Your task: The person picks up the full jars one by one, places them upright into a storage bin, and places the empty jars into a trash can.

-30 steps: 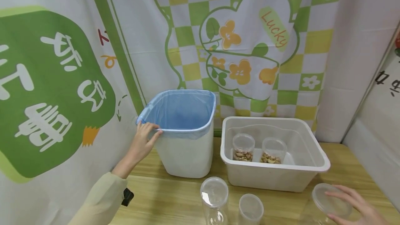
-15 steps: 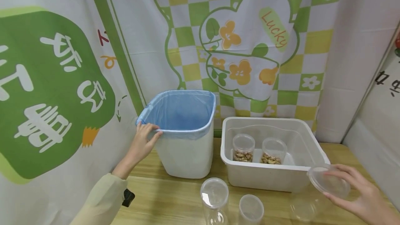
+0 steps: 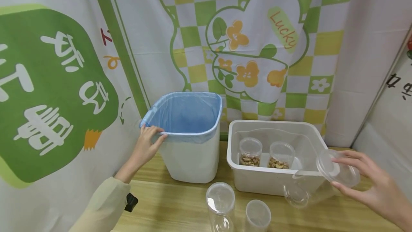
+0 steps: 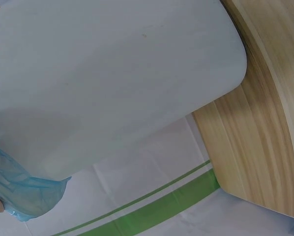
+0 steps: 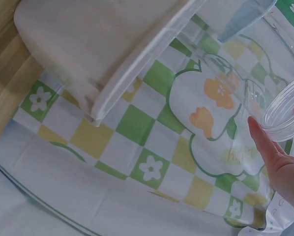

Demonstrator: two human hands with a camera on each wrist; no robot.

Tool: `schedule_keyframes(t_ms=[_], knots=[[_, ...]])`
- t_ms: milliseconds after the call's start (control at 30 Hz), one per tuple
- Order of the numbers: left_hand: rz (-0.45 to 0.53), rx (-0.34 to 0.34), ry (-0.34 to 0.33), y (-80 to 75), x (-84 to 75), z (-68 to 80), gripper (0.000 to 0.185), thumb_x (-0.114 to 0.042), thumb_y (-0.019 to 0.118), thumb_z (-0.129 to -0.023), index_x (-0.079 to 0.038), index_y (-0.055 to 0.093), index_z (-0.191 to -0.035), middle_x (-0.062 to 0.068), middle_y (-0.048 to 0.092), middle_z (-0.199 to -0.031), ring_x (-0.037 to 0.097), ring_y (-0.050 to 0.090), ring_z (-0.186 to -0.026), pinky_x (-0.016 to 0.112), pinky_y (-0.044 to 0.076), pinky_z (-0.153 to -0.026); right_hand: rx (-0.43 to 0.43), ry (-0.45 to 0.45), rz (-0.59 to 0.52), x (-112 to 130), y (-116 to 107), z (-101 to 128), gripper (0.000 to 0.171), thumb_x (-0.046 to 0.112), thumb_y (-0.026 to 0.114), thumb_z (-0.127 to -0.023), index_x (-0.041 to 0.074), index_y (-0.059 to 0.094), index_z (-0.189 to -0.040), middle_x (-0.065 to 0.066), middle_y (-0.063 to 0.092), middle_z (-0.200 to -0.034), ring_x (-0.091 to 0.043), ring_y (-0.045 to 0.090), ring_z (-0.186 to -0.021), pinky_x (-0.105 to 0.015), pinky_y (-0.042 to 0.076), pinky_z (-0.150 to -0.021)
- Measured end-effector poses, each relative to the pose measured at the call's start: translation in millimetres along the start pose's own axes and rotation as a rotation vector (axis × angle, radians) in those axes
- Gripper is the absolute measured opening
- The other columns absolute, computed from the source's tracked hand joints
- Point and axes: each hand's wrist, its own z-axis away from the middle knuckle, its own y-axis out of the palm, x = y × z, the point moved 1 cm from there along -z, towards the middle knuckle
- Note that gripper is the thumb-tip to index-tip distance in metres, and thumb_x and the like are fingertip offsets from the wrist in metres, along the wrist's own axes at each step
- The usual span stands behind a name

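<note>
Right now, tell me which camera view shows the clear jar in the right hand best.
The head view: the clear jar shows whole, tilted, with the right hand holding its lid end beside the white tub. The right wrist view catches only its rim and part of its wall near the fingers. The left wrist view shows none of it.

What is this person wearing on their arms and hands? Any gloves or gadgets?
No gloves: both hands are bare. The left hand comes out of a loose, pale yellowish-green long sleeve, with a small black device at its cuff. The right hand shows no sleeve in view.
</note>
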Motion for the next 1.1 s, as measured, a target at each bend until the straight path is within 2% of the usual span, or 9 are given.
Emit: schedule_keyframes(t_ms=[67, 267, 433, 600, 867, 1100], knots=[[0.000, 0.002, 0.001, -0.3, -0.2, -0.1, 0.011, 0.001, 0.063, -0.076, 0.005, 0.059, -0.085, 0.016, 0.060, -0.081, 0.034, 0.051, -0.084, 0.062, 0.009, -0.099, -0.014, -0.026, -0.002, 0, 0, -4, 0.057, 0.016, 0.084, -0.051, -0.001, 0.062, -0.101, -0.007, 0.052, -0.110, -0.002, 0.046, -0.105, -0.003, 0.035, -0.081], [-0.004, 0.003, -0.004, -1.3, -1.4, -1.0, 0.011, 0.001, 0.063, -0.076, 0.005, 0.058, -0.085, 0.016, 0.060, -0.082, 0.034, 0.051, -0.084, 0.062, 0.009, -0.099, 0.002, -0.017, 0.007, 3, -3, -15, 0.059, 0.007, 0.084, -0.048, 0.000, 0.062, -0.102, -0.005, 0.053, -0.109, -0.001, 0.046, -0.105, -0.004, 0.037, -0.079], [-0.006, 0.006, -0.010, -1.9, -1.2, -0.7, 0.011, 0.001, 0.063, -0.076, 0.005, 0.058, -0.085, 0.016, 0.060, -0.082, 0.034, 0.051, -0.084, 0.062, 0.008, -0.099, 0.048, 0.044, 0.007, 13, -4, -27, 0.062, -0.006, 0.080, -0.047, 0.001, 0.060, -0.106, -0.003, 0.052, -0.111, 0.000, 0.045, -0.106, -0.004, 0.036, -0.081], [-0.003, 0.005, -0.013, -2.5, -1.0, 1.0, 0.011, 0.002, 0.063, -0.076, 0.004, 0.058, -0.086, 0.016, 0.060, -0.082, 0.034, 0.051, -0.085, 0.062, 0.008, -0.099, 0.071, 0.073, 0.001, 20, -2, -42, 0.062, -0.009, 0.078, -0.050, 0.004, 0.060, -0.108, -0.004, 0.052, -0.112, 0.000, 0.044, -0.108, -0.003, 0.035, -0.081], [0.006, 0.004, -0.003, -2.2, -1.8, 0.9, 0.011, 0.001, 0.062, -0.077, 0.004, 0.058, -0.086, 0.015, 0.059, -0.083, 0.034, 0.051, -0.086, 0.062, 0.008, -0.099, 0.018, -0.009, -0.066, 20, 8, -65, 0.059, -0.010, 0.077, -0.051, 0.001, 0.059, -0.106, -0.009, 0.053, -0.113, -0.005, 0.046, -0.110, -0.005, 0.039, -0.080], [0.003, 0.013, -0.005, -1.1, -2.2, -0.5, 0.011, 0.000, 0.062, -0.077, 0.004, 0.058, -0.086, 0.015, 0.059, -0.083, 0.033, 0.051, -0.085, 0.061, 0.008, -0.099, -0.005, 0.023, -0.148, 23, 17, -88, 0.056, -0.016, 0.072, -0.055, -0.002, 0.058, -0.107, -0.008, 0.052, -0.114, -0.008, 0.046, -0.110, -0.008, 0.040, -0.081]])
